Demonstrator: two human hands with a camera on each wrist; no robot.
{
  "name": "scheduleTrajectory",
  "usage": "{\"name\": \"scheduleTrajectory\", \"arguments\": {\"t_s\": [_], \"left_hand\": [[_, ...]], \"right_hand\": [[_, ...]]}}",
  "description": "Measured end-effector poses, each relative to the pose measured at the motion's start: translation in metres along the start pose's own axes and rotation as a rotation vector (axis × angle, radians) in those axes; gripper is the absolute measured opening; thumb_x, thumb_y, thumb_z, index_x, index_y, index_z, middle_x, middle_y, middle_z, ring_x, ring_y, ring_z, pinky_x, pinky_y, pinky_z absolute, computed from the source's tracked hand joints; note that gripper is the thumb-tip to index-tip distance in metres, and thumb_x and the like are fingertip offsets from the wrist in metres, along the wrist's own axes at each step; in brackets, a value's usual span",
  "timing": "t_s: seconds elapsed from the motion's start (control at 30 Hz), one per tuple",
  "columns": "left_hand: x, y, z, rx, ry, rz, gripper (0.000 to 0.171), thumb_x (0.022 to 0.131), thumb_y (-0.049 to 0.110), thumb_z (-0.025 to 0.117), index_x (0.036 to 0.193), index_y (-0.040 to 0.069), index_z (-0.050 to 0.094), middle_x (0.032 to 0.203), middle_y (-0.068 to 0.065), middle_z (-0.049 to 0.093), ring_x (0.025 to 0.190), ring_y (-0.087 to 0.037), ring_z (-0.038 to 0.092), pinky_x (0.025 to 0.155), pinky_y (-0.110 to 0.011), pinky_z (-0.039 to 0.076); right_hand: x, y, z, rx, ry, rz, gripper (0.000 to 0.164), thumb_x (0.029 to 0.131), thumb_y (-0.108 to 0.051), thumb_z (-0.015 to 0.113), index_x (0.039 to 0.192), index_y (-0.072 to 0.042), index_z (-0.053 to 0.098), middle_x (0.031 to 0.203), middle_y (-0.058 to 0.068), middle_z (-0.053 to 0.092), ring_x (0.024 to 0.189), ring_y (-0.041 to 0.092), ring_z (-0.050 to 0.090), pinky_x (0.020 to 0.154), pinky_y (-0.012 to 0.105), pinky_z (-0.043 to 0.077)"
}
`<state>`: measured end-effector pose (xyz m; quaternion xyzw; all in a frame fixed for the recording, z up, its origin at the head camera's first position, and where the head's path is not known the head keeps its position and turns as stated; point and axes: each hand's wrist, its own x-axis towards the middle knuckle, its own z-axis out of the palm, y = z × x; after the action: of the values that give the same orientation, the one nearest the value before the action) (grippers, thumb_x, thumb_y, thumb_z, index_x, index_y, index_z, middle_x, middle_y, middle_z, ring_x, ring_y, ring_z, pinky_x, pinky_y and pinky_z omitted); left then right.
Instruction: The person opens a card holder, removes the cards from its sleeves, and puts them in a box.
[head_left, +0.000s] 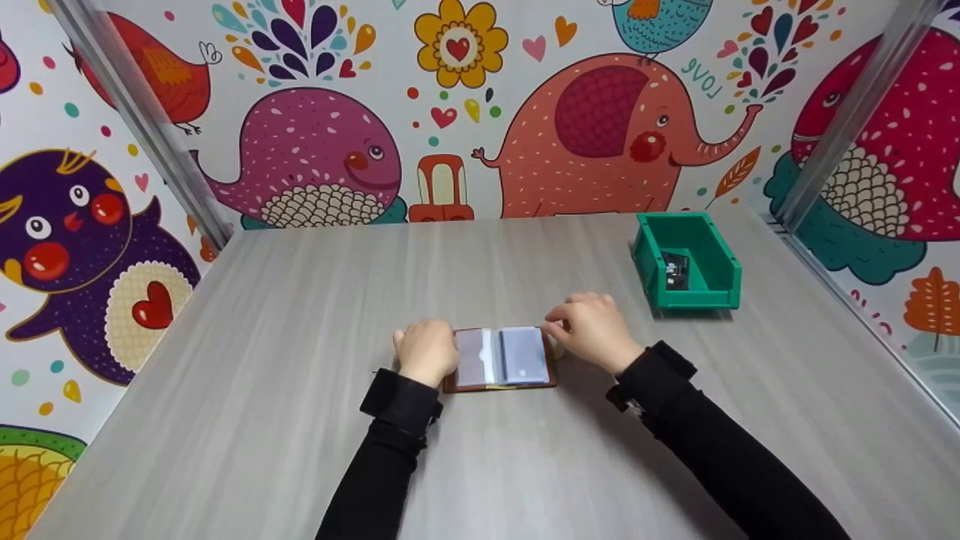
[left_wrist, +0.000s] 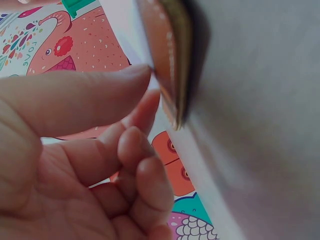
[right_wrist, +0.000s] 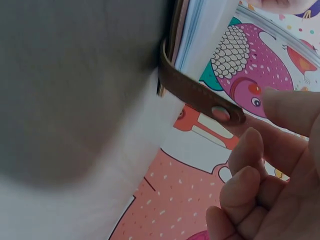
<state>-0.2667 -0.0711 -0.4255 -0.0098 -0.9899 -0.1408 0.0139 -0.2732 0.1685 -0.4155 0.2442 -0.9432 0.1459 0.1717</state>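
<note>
A brown leather card holder lies spread on the table, its clear plastic sleeves showing. My left hand is at its left edge. In the left wrist view, the thumb and index finger of that hand pinch the stitched cover edge. My right hand is beside the right edge. A brown closing strap with a metal snap sticks out there in the right wrist view. The index finger of the right hand touches the strap's end, with the thumb apart from it and the other fingers bent.
A green open-front bin stands at the back right of the grey wood-grain table. Inside it lies a small black item. Printed cartoon panels and metal posts border the table.
</note>
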Motion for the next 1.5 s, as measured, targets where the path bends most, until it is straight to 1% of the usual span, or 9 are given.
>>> {"name": "scheduleTrajectory", "arguments": {"t_s": [0.17,0.27,0.5,0.87,1.0,1.23,1.5], "left_hand": [[0.000,0.000,-0.001,-0.006,-0.006,-0.007,0.018,0.075,0.009,0.062,0.059,0.014,0.056,0.078,-0.004,0.059,0.076,-0.027,0.053,0.075,-0.042,0.031],[0.000,0.000,-0.001,-0.008,-0.006,-0.008,0.015,0.074,0.009,0.063,0.061,0.014,0.057,0.080,-0.005,0.060,0.077,-0.027,0.053,0.076,-0.043,0.031],[0.000,0.000,0.000,-0.006,0.001,-0.010,0.011,0.072,0.009,0.064,0.063,0.013,0.059,0.081,-0.005,0.061,0.078,-0.027,0.053,0.075,-0.042,0.030],[0.000,0.000,0.000,-0.007,0.002,-0.005,0.014,0.073,0.008,0.063,0.061,0.014,0.058,0.080,-0.005,0.061,0.079,-0.028,0.054,0.074,-0.042,0.031],[0.000,0.000,0.000,-0.012,0.002,-0.003,0.016,0.073,0.007,0.063,0.060,0.014,0.057,0.078,-0.004,0.060,0.077,-0.027,0.053,0.073,-0.042,0.031],[-0.001,-0.001,-0.001,-0.005,0.005,0.014,0.022,0.074,0.005,0.062,0.056,0.013,0.052,0.069,-0.003,0.055,0.070,-0.026,0.052,0.070,-0.040,0.030],[-0.002,0.000,-0.002,-0.002,0.014,0.015,0.020,0.075,0.007,0.062,0.058,0.014,0.054,0.073,-0.004,0.058,0.072,-0.027,0.053,0.071,-0.041,0.031]], "right_hand": [[0.003,-0.005,0.004,-0.003,-0.047,0.014,0.018,0.082,-0.026,0.068,0.090,-0.011,0.074,0.073,0.001,0.058,0.071,0.021,0.052,0.065,0.036,0.035],[0.005,-0.008,0.006,-0.013,-0.047,-0.007,0.015,0.081,-0.023,0.070,0.089,-0.012,0.074,0.073,0.003,0.058,0.071,0.023,0.051,0.063,0.037,0.035],[0.007,-0.010,0.013,-0.032,-0.056,-0.057,0.008,0.078,-0.015,0.072,0.084,-0.012,0.075,0.068,0.003,0.053,0.066,0.024,0.046,0.058,0.039,0.032],[0.007,-0.011,0.019,-0.063,-0.120,-0.068,0.012,0.076,-0.010,0.071,0.087,-0.012,0.075,0.069,0.004,0.053,0.066,0.025,0.046,0.058,0.039,0.033],[0.006,-0.011,0.021,-0.057,-0.118,-0.083,0.011,0.076,-0.009,0.072,0.086,-0.012,0.075,0.068,0.004,0.053,0.065,0.026,0.047,0.058,0.039,0.033],[0.005,-0.009,0.023,-0.062,-0.095,-0.123,0.008,0.074,-0.009,0.073,0.080,-0.014,0.074,0.065,0.006,0.052,0.066,0.030,0.051,0.057,0.044,0.037],[0.004,-0.010,0.023,-0.045,-0.109,-0.114,0.012,0.074,-0.010,0.073,0.085,-0.012,0.075,0.067,0.005,0.056,0.068,0.028,0.052,0.059,0.043,0.039]]}}
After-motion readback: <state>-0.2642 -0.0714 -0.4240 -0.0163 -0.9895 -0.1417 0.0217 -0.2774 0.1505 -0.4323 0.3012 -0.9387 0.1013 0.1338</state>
